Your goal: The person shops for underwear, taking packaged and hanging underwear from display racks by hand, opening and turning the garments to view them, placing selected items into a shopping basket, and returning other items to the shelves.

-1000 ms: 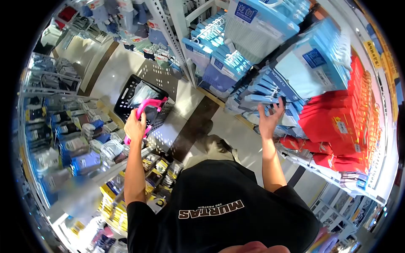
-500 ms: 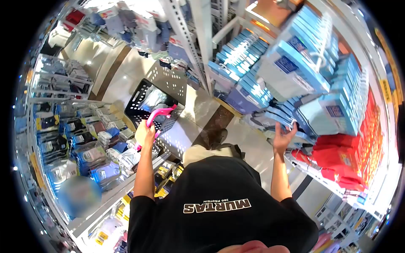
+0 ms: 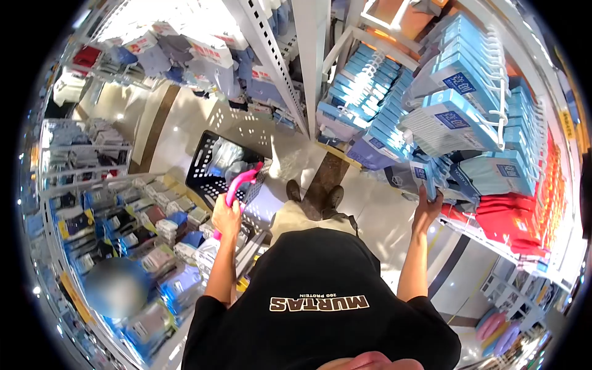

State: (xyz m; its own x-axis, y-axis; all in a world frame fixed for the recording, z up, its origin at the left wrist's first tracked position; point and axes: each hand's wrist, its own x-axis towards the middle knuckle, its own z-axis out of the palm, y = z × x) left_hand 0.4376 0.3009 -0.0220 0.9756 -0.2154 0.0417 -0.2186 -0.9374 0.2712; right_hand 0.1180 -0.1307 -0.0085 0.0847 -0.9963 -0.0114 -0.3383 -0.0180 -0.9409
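My left hand (image 3: 227,216) is wrapped round the pink handle (image 3: 241,182) of a black perforated shopping basket (image 3: 196,165). Inside the basket lie grey and white items in clear wrapping (image 3: 227,159). Over at the right-hand rack, my right hand (image 3: 425,208) has its fingers on the lower edge of a light-blue package (image 3: 422,174). This package is at the front of a low row of similar ones, and part of its edge is behind my fingers. Above it hang more light-blue packages (image 3: 455,120) on white hooks.
Red packaged goods (image 3: 509,219) hang right of my right hand. A display of packaged socks (image 3: 157,258) stands on the left, close to the basket. A white perforated post (image 3: 271,68) rises ahead. Tiled floor (image 3: 361,203) shows around my shoes (image 3: 335,196).
My right hand has closed from spread fingers onto the light-blue package, whose label now faces up. The basket and left hand appear slightly farther right and lower in view.
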